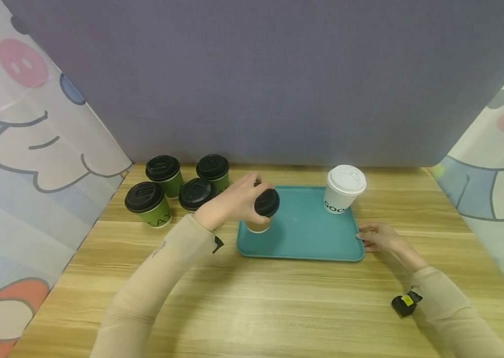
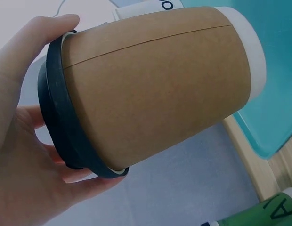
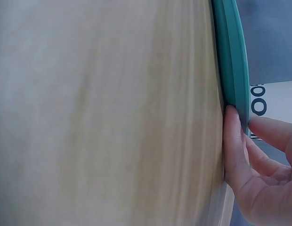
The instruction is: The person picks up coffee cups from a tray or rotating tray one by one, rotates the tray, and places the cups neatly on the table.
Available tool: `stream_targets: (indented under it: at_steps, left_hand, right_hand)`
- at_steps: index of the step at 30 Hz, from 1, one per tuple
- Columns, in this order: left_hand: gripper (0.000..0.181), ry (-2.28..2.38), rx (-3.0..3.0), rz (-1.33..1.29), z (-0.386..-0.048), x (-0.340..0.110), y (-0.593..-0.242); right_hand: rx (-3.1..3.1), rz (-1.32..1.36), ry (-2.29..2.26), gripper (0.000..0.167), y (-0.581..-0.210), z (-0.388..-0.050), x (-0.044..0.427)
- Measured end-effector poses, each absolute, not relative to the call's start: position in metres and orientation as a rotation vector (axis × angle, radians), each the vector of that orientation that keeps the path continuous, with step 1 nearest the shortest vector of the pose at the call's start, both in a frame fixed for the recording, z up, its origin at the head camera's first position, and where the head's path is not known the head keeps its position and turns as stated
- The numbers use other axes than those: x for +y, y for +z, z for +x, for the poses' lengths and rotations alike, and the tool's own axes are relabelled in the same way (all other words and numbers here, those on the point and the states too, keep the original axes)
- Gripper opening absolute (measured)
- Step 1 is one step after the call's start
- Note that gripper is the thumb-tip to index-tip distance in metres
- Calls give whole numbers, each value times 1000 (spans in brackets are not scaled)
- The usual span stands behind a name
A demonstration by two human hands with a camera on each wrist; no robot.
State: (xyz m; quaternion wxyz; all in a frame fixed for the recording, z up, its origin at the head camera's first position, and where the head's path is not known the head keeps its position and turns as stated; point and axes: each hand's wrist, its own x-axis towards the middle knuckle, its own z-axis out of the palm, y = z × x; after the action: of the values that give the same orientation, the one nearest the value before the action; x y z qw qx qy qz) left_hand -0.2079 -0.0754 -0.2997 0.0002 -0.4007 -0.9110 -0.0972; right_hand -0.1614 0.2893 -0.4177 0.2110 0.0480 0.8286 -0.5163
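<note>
My left hand [image 1: 245, 196] grips a brown paper coffee cup by its black lid [image 1: 267, 202], thumb on one side and fingers on the other. In the left wrist view the cup's plain brown sleeve [image 2: 155, 89] and white base show. The cup is over the left part of a teal tray [image 1: 305, 233]; whether its base touches the tray I cannot tell. At the tray's right edge my right hand [image 1: 379, 237] pinches the rim [image 3: 233, 61] between thumb and fingers. A white lidded paper cup [image 1: 340, 196] stands upright at the tray's back right.
Left of the tray, several green cups with black lids stand on the wooden table [image 1: 252, 308], among them a front-left cup [image 1: 155, 215] and a back one [image 1: 171, 185]. My left forearm partly hides one green cup's lid [image 1: 196, 193]. A grey partition [image 1: 279, 89] rises behind.
</note>
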Motion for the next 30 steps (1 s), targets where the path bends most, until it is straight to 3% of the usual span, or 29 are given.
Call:
stream_targets:
  at_steps: [30]
  left_hand:
    - [72,-354,-2861,-1018,-164,-155,-311]
  right_hand:
    - [2285,145,-1431,52,-418,-162,290]
